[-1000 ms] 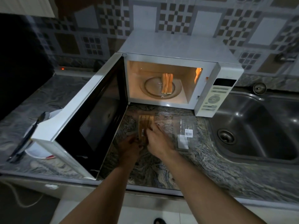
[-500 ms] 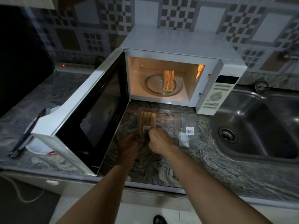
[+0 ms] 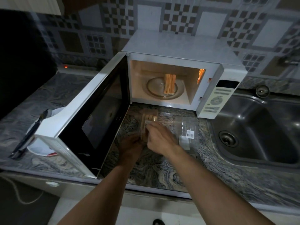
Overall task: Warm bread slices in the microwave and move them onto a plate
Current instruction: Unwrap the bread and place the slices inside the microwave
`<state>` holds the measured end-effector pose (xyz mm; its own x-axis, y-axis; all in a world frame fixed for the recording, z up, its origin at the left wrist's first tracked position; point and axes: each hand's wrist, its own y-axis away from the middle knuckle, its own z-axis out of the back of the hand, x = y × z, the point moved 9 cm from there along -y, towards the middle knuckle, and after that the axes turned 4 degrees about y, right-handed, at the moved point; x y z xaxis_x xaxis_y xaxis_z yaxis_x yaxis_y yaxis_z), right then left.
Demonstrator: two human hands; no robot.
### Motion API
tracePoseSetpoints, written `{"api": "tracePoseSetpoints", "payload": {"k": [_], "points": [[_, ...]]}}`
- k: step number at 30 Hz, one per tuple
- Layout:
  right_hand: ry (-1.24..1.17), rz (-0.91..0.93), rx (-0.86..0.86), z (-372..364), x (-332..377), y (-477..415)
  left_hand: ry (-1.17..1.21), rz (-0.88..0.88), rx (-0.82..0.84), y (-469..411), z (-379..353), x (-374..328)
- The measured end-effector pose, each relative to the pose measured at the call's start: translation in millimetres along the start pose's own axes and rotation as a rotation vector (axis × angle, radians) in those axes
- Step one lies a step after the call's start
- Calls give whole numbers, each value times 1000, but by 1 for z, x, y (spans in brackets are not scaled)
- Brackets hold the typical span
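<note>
At the centre of the frame, both hands meet on a clear plastic pack of golden bread slices [image 3: 148, 123] lying on the grey marbled tabletop [image 3: 162, 172]. The pack's long axis runs up the frame toward the open white microwave [image 3: 178, 51] just above it. The left hand [image 3: 132, 144] cups the pack's near end; the right hand [image 3: 159, 138] curls its fingers over the top, seemingly pinching the wrapper, though blur hides the exact grip. Three slices [image 3: 169, 84] already stand on edge on the glass turntable [image 3: 152, 88], straight above the hands. The white plate [image 3: 39, 146] sits at the left edge, behind the open door [image 3: 90, 114], nearer the left hand.
</note>
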<state>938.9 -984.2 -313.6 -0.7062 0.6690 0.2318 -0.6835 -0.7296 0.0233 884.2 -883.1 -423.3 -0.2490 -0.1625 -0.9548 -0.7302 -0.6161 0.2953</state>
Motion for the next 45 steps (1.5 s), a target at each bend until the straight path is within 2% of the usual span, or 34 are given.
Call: {"api": "tracePoseSetpoints", "payload": {"k": [2, 3, 5, 7, 10, 12, 16, 21, 24, 29, 36, 41, 45], "points": [[0, 24, -81, 12, -1, 1, -389, -184, -67, 6, 3, -27], [-5, 27, -112, 17, -3, 1, -471, -245, -119, 8, 4, -38], [-17, 27, -174, 26, -6, 2, -386, -293, -177, 15, 6, -59], [-31, 28, -243, 34, -9, 1, -294, -394, -164, 18, 4, -79], [-67, -25, -328, 42, -18, -2, -314, -562, -98, 21, -4, -112], [-97, -76, -389, 48, -24, -3, -238, -638, -24, 25, -13, -127], [-266, -308, -436, 50, -45, 6, -162, -570, 0, 19, -18, -132], [-419, -532, -225, 15, -55, 8, -127, -552, -44, 1, -18, -131], [-412, -557, -118, -7, -48, 0, -88, -579, -34, -5, -17, -133], [-388, -607, -64, -26, -45, -13, -140, -599, -68, -14, -15, -134], [-246, -629, -80, -34, -45, -29, -189, -596, -63, -26, -14, -131], [-251, -604, -142, -19, -42, -23, -239, -627, -80, -26, -11, -134], [-252, -669, -142, -7, -47, -16, -263, -634, -97, -29, -8, -133]]}}
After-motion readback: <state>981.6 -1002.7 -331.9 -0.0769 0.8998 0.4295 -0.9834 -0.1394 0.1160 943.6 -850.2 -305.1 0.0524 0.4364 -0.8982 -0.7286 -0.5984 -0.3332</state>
